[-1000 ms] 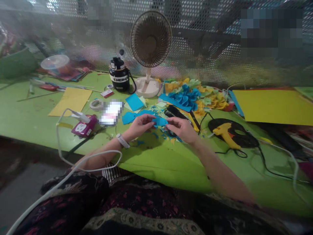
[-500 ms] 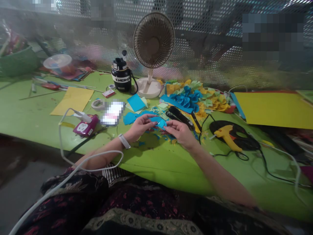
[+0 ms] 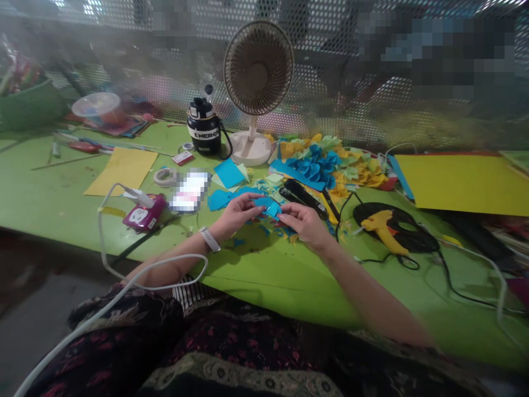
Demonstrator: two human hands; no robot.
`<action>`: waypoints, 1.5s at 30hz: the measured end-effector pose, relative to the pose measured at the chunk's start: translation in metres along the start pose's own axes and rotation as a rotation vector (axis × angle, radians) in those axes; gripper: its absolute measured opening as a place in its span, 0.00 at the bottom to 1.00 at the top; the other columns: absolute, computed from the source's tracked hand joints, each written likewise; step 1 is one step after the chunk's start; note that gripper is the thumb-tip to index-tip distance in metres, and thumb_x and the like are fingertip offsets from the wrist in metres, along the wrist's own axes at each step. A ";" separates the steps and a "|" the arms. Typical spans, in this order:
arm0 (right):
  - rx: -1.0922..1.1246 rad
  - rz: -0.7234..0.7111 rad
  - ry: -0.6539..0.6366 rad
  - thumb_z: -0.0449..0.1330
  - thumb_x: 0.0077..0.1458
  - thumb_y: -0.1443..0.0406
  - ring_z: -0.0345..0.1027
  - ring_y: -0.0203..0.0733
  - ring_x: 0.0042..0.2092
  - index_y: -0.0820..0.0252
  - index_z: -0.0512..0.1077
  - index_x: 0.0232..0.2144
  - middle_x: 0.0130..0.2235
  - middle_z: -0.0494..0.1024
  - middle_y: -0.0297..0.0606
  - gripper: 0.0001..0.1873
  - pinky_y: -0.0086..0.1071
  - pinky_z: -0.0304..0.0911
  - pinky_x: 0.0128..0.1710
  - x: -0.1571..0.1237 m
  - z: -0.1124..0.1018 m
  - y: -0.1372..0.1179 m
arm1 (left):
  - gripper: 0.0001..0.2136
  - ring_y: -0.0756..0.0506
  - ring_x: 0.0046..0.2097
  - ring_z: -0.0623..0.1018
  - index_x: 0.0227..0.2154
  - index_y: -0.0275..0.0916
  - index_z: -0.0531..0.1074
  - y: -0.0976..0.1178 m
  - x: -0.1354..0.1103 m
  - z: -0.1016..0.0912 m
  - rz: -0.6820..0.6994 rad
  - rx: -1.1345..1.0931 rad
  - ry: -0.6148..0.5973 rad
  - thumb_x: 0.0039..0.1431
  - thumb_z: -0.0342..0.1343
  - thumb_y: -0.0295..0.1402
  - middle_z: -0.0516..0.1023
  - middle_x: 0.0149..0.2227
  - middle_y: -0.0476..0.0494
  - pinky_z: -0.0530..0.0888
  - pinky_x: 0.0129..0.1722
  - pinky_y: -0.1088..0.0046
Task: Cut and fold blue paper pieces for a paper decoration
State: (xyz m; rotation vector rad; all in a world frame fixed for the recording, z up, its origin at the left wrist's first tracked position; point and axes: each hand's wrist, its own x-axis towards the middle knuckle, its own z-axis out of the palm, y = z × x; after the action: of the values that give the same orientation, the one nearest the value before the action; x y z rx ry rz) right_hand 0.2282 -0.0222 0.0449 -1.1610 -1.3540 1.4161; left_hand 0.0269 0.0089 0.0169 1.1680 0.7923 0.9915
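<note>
Both my hands meet over the green table (image 3: 264, 270), pinching a small piece of blue paper (image 3: 268, 207) between them. My left hand (image 3: 239, 212), with a white watch at the wrist, grips its left side with curled fingers. My right hand (image 3: 303, 223) grips its right edge with thumb and fingertips. Blue and yellow paper scraps (image 3: 285, 234) lie scattered on the table under the hands. More blue paper pieces (image 3: 225, 196) lie just beyond my left hand.
A yellow glue gun (image 3: 382, 231) with black cable lies to the right, a black stapler (image 3: 303, 194) behind my right hand. Folded paper flowers (image 3: 330, 162), a desk fan (image 3: 256, 82), a black jug (image 3: 203, 129), tape (image 3: 162, 176), a pink charger (image 3: 142, 215) and yellow sheets (image 3: 463, 182) fill the table.
The hands have drawn slightly closer together on the blue paper and shifted a little; the view moved slightly. Nothing was picked up or let go.
</note>
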 end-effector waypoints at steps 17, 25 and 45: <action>-0.036 0.012 -0.017 0.70 0.43 0.59 0.75 0.38 0.33 0.59 0.77 0.31 0.31 0.80 0.35 0.13 0.36 0.73 0.41 0.001 -0.002 -0.001 | 0.23 0.47 0.34 0.81 0.46 0.35 0.71 -0.005 0.001 -0.002 0.026 -0.002 -0.022 0.50 0.69 0.39 0.80 0.32 0.45 0.74 0.32 0.74; -0.054 0.010 -0.027 0.69 0.45 0.59 0.76 0.39 0.33 0.59 0.77 0.32 0.31 0.80 0.35 0.13 0.37 0.73 0.41 0.000 -0.003 0.000 | 0.23 0.47 0.34 0.81 0.45 0.35 0.71 -0.005 0.001 -0.001 0.017 -0.013 -0.009 0.49 0.70 0.39 0.80 0.31 0.46 0.73 0.31 0.75; -0.044 0.004 -0.049 0.71 0.42 0.57 0.75 0.38 0.32 0.59 0.77 0.31 0.30 0.80 0.35 0.15 0.36 0.73 0.40 0.000 -0.002 -0.003 | 0.25 0.49 0.32 0.81 0.42 0.36 0.71 -0.003 0.000 0.001 -0.016 -0.051 -0.003 0.45 0.72 0.42 0.80 0.30 0.48 0.72 0.28 0.77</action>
State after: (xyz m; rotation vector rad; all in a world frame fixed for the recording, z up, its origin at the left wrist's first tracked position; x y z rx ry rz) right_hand 0.2296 -0.0217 0.0475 -1.1644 -1.4242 1.4324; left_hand 0.0280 0.0085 0.0143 1.1175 0.7688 0.9915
